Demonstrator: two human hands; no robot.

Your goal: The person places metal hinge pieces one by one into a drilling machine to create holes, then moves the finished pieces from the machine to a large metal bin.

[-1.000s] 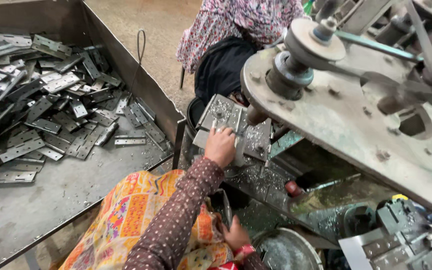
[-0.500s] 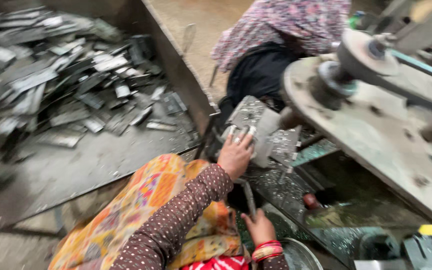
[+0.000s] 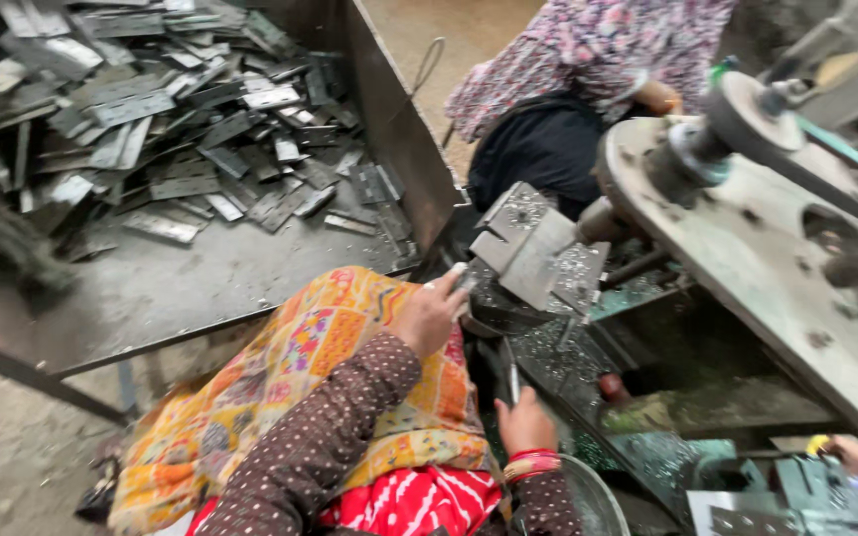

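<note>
Grey metal tray (image 3: 181, 288) fills the upper left, piled with flat grey steel plates (image 3: 166, 119). Beside it stands a heavy greenish machine with a belt wheel (image 3: 747, 119). Left hand (image 3: 431, 316) is curled near the tray's corner, its fingers pinching 1 small shiny metal piece (image 3: 457, 280) just beside a stack of notched grey plates (image 3: 526, 243) on the machine's bed. Right hand (image 3: 523, 422), wearing red bangles, grips 1 thin metal rod (image 3: 513, 382) upright. Another person in floral cloth (image 3: 588, 50) sits beyond.
</note>
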